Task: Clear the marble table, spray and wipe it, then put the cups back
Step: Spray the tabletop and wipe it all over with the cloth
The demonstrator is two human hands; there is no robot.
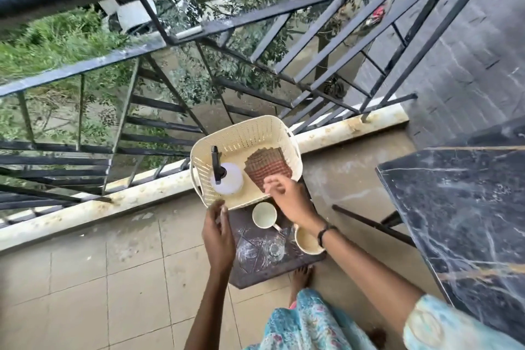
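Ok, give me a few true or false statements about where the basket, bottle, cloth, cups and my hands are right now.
1. The white spray bottle with the black nozzle stands inside the cream perforated plastic basket. True.
2. The brown checked cloth lies on the black marble table. False: it lies in the basket.
3. Two cream cups sit on the small dark stool. True.
4. The left hand grips the spray bottle. False: it is beside the basket's near corner, holding nothing.
5. The right hand reaches over the basket's near edge by the cloth. True.
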